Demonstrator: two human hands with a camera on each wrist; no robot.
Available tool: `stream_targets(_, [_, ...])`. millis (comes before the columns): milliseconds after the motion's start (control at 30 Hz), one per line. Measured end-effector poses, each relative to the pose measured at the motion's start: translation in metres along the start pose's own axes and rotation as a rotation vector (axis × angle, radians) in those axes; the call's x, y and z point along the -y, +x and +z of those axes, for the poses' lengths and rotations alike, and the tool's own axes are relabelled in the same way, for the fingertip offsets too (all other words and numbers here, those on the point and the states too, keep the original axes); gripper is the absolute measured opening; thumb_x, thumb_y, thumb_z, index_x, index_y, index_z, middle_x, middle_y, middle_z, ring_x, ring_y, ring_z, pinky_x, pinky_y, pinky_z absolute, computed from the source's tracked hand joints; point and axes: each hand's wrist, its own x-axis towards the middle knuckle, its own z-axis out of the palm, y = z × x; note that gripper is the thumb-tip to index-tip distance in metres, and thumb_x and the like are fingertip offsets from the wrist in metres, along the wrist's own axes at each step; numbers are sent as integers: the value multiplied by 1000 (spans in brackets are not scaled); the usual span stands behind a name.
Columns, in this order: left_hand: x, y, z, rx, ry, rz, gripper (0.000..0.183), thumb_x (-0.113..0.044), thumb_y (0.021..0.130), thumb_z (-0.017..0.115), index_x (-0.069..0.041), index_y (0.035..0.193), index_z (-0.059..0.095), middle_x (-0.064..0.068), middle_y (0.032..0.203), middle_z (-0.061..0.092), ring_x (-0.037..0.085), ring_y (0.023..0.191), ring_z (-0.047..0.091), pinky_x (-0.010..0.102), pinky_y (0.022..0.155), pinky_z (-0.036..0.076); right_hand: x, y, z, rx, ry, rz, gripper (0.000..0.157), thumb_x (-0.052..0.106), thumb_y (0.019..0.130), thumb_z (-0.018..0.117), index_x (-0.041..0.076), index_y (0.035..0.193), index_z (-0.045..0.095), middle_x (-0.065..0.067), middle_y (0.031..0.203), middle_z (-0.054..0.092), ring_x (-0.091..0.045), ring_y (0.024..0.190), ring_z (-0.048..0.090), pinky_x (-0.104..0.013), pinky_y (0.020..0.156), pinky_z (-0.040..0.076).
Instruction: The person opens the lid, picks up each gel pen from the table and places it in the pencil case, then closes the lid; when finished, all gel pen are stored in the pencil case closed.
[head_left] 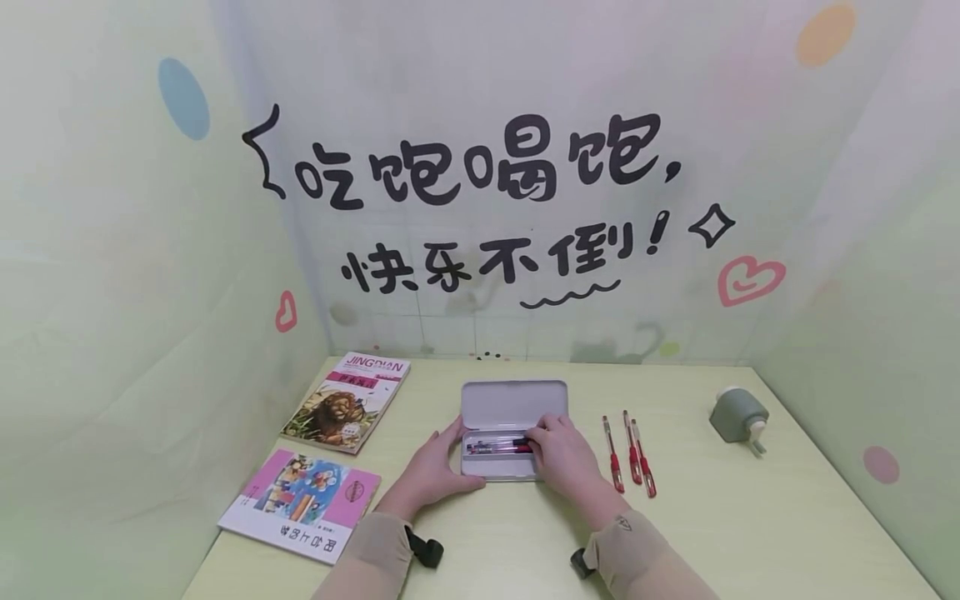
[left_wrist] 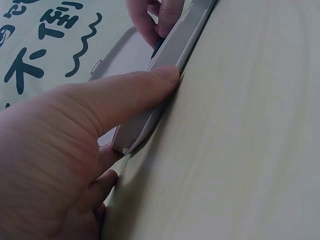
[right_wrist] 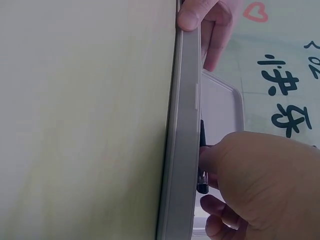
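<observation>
An open pencil case [head_left: 513,406] with a pale grey inside lies on the table, its lid raised at the back. Several pens [head_left: 495,447] lie in it, some with red parts. My left hand [head_left: 437,472] grips the case's left end; in the left wrist view the thumb [left_wrist: 135,92] presses the front wall and the fingers are behind the end. My right hand [head_left: 562,457] reaches into the right part of the case. Between its thumb and fingers it pinches a black pen [right_wrist: 202,184], seen in the right wrist view; the fingers partly cover the pen.
Three red pens [head_left: 634,458] lie on the table [head_left: 480,550] to the right of the case. Farther right is a grey bottle [head_left: 738,414] with a whitish nozzle. Two books, one with a lion cover [head_left: 337,410] and one pink and white [head_left: 303,504], lie at the left.
</observation>
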Motion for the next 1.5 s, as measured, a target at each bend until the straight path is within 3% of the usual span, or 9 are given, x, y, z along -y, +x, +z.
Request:
stream_targets(300, [-1,0,-1,3,3,-13,130,-52,73,100,-24,177,26,6,178,41,48,168,29,65,140,21,-2,1,-1,-16,13,4,17,16,98,80,15,114,83,0,102,70,-19,93,59,-39,84,61])
stream_targets(600, [-6,-1,-1,7,-4,-14,131,-51,73,100,-21,177,26,6,178,41,47,168,29,64,141,20,-11,-3,-6,8,88,104,25,19,100,79,14,124,79,-5,114,71,-26,106,65,-45,93,65])
stream_targets(933, [-7,-1,-1,9,6,-23,131,-51,73,100,-22,177,26,6,178,42,48,168,28,65,140,21,-47,-19,-22,-15,133,237,34,22,105,71,9,137,73,-19,132,70,-42,124,65,-62,108,61])
stream_targets(1100, [-6,0,-1,7,11,-30,130,-53,73,100,-23,177,26,6,179,40,48,168,28,65,140,21,-67,-31,-28,-35,161,299,37,22,107,66,6,140,70,-23,137,68,-49,132,62,-71,119,50])
stream_targets(1267, [-4,-1,-1,8,8,-19,131,-52,73,100,-24,177,25,6,179,40,44,168,32,61,142,18,-86,-43,-33,-55,150,337,36,18,106,66,2,138,69,-26,133,69,-51,126,64,-69,108,57])
stream_targets(1500, [-3,-1,1,5,10,-16,132,-52,73,100,-23,177,24,6,179,41,44,167,33,62,142,19,-106,-60,-38,-69,146,384,41,19,105,66,-1,141,68,-31,132,67,-53,122,64,-70,104,57])
